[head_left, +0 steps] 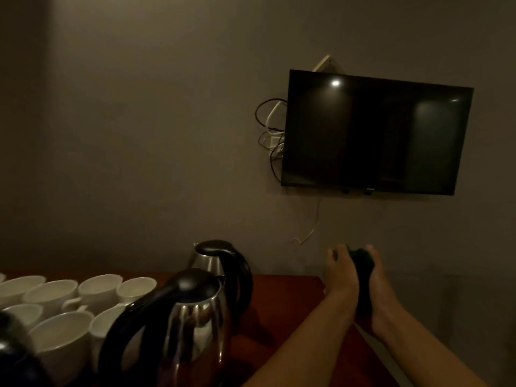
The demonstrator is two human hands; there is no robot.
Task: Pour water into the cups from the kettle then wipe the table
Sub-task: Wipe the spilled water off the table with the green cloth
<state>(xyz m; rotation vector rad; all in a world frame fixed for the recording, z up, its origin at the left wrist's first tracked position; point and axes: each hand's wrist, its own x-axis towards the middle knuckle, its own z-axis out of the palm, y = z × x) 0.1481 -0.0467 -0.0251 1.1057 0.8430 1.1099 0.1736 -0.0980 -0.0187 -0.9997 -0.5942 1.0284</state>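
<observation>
**A:** What are our hands doing?

**B:** In a dim room, we hold our left hand [339, 270] and right hand [377, 270] out together above the right end of a reddish-brown table [284, 297]. Both grip 1 dark green cloth [360, 258], bunched between the palms.

**A:** So wiping is the step in hand. How do we do it well?

**B:** We judge so, though the cups are too dark inside to show water. We should spread the cloth flat, lower it onto bare wood, and stroke away from the crockery, working around the kettles rather than nudging them.

**A:** And the count?

**B:** We count 3 kettles: the near kettle [195, 317] at the middle, the far kettle [215, 258] just behind it, and a partial kettle [11, 344] at the lower left corner. 7 white cups [61, 331] cluster at the table's left, with a sliver of 1 more at the edge. 1 dark television [374, 132] hangs on the wall.
</observation>
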